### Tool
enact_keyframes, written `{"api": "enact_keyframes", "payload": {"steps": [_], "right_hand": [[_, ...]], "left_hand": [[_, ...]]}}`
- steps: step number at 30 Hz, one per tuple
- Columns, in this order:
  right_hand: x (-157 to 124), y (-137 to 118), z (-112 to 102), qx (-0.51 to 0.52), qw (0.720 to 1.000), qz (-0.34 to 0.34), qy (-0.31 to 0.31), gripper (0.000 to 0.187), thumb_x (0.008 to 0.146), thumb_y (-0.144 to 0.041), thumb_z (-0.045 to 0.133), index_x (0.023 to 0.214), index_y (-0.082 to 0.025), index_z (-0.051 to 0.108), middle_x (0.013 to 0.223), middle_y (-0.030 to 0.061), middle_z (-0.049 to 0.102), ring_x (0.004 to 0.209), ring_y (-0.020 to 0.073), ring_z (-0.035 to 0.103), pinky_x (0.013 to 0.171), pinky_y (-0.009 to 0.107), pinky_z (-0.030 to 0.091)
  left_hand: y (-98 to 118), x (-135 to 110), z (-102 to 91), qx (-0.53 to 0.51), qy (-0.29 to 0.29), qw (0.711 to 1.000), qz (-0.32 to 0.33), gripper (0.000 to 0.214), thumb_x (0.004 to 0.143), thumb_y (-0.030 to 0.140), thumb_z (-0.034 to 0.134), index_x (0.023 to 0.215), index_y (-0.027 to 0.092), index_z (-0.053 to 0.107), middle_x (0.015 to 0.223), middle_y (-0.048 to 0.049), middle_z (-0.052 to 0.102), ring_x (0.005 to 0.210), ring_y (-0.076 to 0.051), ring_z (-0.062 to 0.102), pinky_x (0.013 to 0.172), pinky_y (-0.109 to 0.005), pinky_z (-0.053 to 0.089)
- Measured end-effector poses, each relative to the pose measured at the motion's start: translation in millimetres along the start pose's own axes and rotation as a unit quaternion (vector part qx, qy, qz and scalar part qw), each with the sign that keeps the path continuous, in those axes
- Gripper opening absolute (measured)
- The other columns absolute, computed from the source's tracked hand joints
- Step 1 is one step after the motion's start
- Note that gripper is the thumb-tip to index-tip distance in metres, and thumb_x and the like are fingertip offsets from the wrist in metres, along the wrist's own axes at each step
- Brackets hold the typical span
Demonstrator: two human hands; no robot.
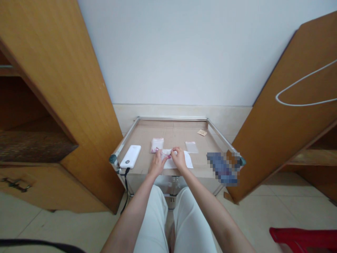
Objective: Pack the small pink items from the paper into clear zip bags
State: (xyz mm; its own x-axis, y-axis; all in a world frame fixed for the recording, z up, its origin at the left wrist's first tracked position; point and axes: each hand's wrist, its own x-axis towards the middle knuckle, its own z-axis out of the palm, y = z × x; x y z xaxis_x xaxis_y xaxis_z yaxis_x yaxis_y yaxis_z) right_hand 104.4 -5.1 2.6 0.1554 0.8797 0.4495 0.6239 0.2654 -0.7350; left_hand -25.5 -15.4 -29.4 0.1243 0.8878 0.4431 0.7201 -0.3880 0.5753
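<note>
The small pink thing [169, 156] was between the person's two hands, just above a white sheet [188, 160] near the front of the bench [173, 129]. The right hand [179, 159] had its fingers bent in, and they looked pinched on the pink thing. The left hand [157, 163] had its thumb close beside it, with the pointing finger spread away. It was too small to tell if the left hand held on too.

The step seemed to be fine work with the fingertips. The next move seemed to call for soft, careful fingers, with both hands kept close together.

Just past the left hand lay a pile of clear bags [157, 143], with some pink showing at its near end. One flat clear bag [192, 147] lay past the right hand. A little tan card [202, 133] was farther back. Off to the left was a white slab [131, 156] with a black cord [126, 184] hanging down. To the right was a blue thing [222, 169], too blurry to name.
</note>
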Motion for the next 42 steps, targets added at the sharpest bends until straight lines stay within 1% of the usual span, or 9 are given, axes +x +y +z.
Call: {"api": "enact_keyframes", "payload": {"steps": [4, 8, 17, 22, 27, 30, 37, 40, 42], "right_hand": [[-6.3, 8.1, -0.4, -0.104, 0.993, -0.024, -0.050, 0.013, 0.071, -0.019, 0.050, 0.069, -0.016, 0.062, 0.086, 0.0075, 0.058, 0.088, 0.0179, 0.048, 0.078, 0.027, 0.033], [-8.8, 9.8, -3.5, -0.148, 0.984, -0.040, -0.090, 0.014, 0.072, -0.021, 0.051, 0.071, -0.018, 0.065, 0.088, 0.0067, 0.058, 0.090, 0.0183, 0.047, 0.077, 0.027, 0.032], [-6.5, 13.1, -2.9, -0.168, 0.980, -0.047, -0.095, 0.010, 0.070, -0.018, 0.054, 0.068, -0.019, 0.064, 0.088, 0.0064, 0.057, 0.091, 0.0184, 0.044, 0.076, 0.028, 0.030], [-7.1, 12.6, -1.1, -0.124, 0.991, -0.040, -0.042, 0.010, 0.069, -0.017, 0.051, 0.065, -0.016, 0.060, 0.082, 0.0065, 0.056, 0.086, 0.0182, 0.046, 0.075, 0.029, 0.031], [-0.1, 4.7, -3.0, 0.020, 0.996, 0.025, 0.084, 0.010, 0.070, -0.023, 0.048, 0.069, -0.015, 0.055, 0.075, 0.0054, 0.057, 0.078, 0.0177, 0.050, 0.074, 0.029, 0.035], [4.5, -5.8, -5.6, 0.092, 0.990, 0.009, 0.104, 0.010, 0.070, -0.024, 0.048, 0.069, -0.016, 0.053, 0.074, 0.0042, 0.057, 0.076, 0.0170, 0.051, 0.074, 0.029, 0.036], [5.3, -20.2, -9.2, 0.082, 0.992, -0.092, 0.018, 0.007, 0.068, -0.022, 0.053, 0.065, -0.017, 0.057, 0.077, 0.0045, 0.059, 0.081, 0.0167, 0.051, 0.078, 0.030, 0.035], [7.5, -16.9, -8.5, 0.075, 0.991, -0.099, -0.050, 0.016, 0.070, -0.027, 0.053, 0.059, -0.018, 0.061, 0.080, 0.0052, 0.060, 0.082, 0.0165, 0.052, 0.078, 0.030, 0.036], [10.0, -11.9, -7.6, 0.090, 0.990, -0.083, -0.067, 0.023, 0.075, -0.030, 0.048, 0.061, -0.018, 0.063, 0.079, 0.0052, 0.061, 0.080, 0.0155, 0.054, 0.077, 0.029, 0.037]], "left_hand": [[-1.4, 0.3, 1.4, 0.001, 0.002, 1.000, 0.006, 0.049, 0.079, 0.043, 0.033, 0.117, 0.012, 0.028, 0.116, -0.0171, 0.045, 0.113, -0.023, 0.039, 0.088, -0.036, 0.036], [-2.2, 0.6, 2.4, -0.002, 0.010, 1.000, 0.011, 0.048, 0.079, 0.042, 0.034, 0.116, 0.012, 0.028, 0.115, -0.0175, 0.045, 0.111, -0.022, 0.042, 0.087, -0.035, 0.036], [-2.3, 0.6, 1.4, -0.004, 0.001, 1.000, 0.010, 0.049, 0.079, 0.043, 0.032, 0.116, 0.011, 0.028, 0.115, -0.0179, 0.045, 0.112, -0.023, 0.040, 0.088, -0.036, 0.035], [0.1, 0.8, -0.3, -0.007, -0.009, 1.000, -0.001, 0.050, 0.079, 0.043, 0.032, 0.116, 0.010, 0.028, 0.115, -0.0182, 0.045, 0.112, -0.024, 0.039, 0.089, -0.036, 0.034], [3.9, 0.3, -3.3, -0.006, -0.020, 1.000, -0.015, 0.050, 0.079, 0.043, 0.031, 0.117, 0.011, 0.028, 0.116, -0.0176, 0.044, 0.113, -0.024, 0.039, 0.090, -0.037, 0.033], [4.0, 0.1, -3.2, -0.003, -0.016, 1.000, -0.015, 0.049, 0.080, 0.043, 0.031, 0.117, 0.011, 0.028, 0.116, -0.0173, 0.044, 0.113, -0.024, 0.039, 0.090, -0.037, 0.034], [-1.2, 0.6, 1.3, 0.007, 0.012, 1.000, 0.018, 0.048, 0.080, 0.042, 0.033, 0.116, 0.011, 0.030, 0.114, -0.0181, 0.046, 0.111, -0.023, 0.042, 0.087, -0.036, 0.037], [-2.0, 0.5, 1.9, 0.009, 0.015, 1.000, 0.020, 0.047, 0.080, 0.042, 0.033, 0.115, 0.011, 0.030, 0.114, -0.0192, 0.046, 0.111, -0.023, 0.043, 0.086, -0.036, 0.038], [-1.9, 0.4, 1.7, 0.008, 0.014, 1.000, 0.019, 0.048, 0.080, 0.042, 0.033, 0.115, 0.010, 0.030, 0.114, -0.0194, 0.046, 0.111, -0.023, 0.042, 0.086, -0.036, 0.038]]}}
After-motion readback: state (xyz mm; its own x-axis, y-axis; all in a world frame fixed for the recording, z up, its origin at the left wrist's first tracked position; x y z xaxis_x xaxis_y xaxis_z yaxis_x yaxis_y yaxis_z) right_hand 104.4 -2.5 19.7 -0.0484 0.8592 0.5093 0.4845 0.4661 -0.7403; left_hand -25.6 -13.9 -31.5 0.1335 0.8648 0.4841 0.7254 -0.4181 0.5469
